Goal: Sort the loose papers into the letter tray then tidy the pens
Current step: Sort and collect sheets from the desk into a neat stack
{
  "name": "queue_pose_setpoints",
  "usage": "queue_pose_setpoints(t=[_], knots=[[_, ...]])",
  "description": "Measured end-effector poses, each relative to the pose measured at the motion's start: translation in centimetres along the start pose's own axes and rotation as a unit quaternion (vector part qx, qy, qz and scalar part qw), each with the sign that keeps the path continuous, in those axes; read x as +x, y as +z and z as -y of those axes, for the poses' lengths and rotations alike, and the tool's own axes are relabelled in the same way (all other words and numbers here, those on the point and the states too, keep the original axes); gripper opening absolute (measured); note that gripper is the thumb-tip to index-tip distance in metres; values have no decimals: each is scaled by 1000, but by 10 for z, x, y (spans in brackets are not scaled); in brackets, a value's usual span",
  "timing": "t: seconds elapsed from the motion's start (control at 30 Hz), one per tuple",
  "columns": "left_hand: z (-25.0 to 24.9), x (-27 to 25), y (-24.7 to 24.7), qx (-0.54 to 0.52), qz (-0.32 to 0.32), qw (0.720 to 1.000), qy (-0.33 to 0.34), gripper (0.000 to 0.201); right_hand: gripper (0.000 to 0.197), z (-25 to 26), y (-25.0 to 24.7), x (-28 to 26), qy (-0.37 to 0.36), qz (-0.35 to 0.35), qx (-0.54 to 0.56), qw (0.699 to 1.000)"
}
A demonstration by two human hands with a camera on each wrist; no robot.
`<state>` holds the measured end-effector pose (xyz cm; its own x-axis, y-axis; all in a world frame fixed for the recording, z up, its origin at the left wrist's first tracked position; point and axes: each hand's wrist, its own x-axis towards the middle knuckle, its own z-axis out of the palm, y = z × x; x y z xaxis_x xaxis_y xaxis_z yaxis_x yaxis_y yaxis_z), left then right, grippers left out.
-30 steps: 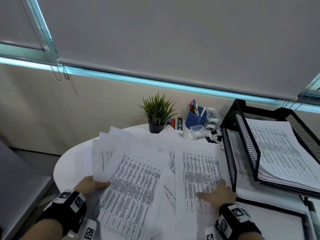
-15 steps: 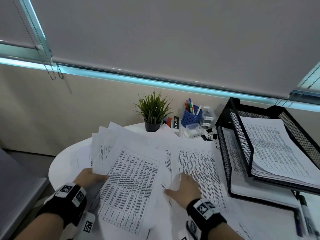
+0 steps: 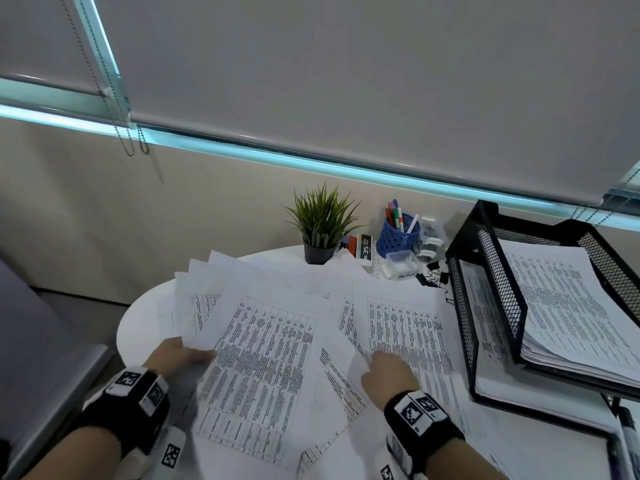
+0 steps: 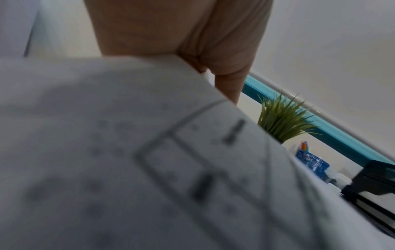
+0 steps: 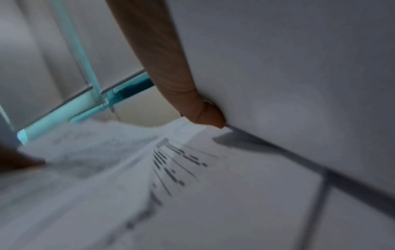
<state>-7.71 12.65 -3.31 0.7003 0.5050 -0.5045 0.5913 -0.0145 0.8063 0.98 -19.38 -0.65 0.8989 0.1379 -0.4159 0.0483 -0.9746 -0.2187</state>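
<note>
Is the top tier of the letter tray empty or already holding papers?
Holding papers. In the head view the top tier of the letter tray carries a thick stack of printed sheets.

Left wrist band [image 3: 133,407]: black, wide, white tiles printed with black square codes. Right wrist band [image 3: 420,419]: same black strap, same coded tiles. Forearms bare, no sleeves showing.

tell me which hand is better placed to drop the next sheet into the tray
Right, most likely. The right hand pinches a sheet lying beside the black mesh letter tray on that side. The left hand holds a fanned bunch of papers at the table's far-left side.
</note>
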Motion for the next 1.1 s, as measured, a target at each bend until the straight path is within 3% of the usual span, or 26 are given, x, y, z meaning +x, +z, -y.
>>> queue_pose_setpoints(t=[0.03,0.1,0.17,0.3,0.37,0.5,0.57,0.63,0.67,0.77,0.83,0.9,1.0,1.1], knots=[[1,-3,4,-10,10,1000,4,46,21,1,-3,-3,-15,0,18,1000],[3,-6,14,-24,38,999,17,67,18,9,-8,-10,-48,1,46,998],[4,-8,25,-3,62,998,8,66,15,20,-12,-22,-83,3,72,994],[9,-10,49,40,111,993,-27,59,38,43,-14,-40,-130,25,122,984],[14,-13,63,5,147,988,-40,74,38,54,-8,-44,-157,44,138,977],[-1,-36,85,-152,178,968,-91,47,21,67,9,-48,-185,91,154,966],[-6,-42,95,-174,175,965,-94,62,11,70,14,-50,-178,87,145,969],[-3,-37,103,-140,132,979,-66,83,25,68,16,-49,-170,82,146,971],[-3,-36,105,-114,117,985,-47,80,30,66,16,-48,-160,82,159,971],[-7,-38,106,-56,96,994,-13,43,39,49,11,-37,-107,71,247,960],[-6,-33,106,-48,72,996,-13,32,41,23,6,-23,-34,-19,246,968],[-3,-29,103,-29,48,998,-12,26,54,-12,1,-7,79,-91,179,977],[1,-26,99,-22,36,999,-11,14,76,-57,0,8,217,-66,134,965],[2,-26,100,-26,30,999,-18,5,93,-76,9,16,228,-62,131,963]])
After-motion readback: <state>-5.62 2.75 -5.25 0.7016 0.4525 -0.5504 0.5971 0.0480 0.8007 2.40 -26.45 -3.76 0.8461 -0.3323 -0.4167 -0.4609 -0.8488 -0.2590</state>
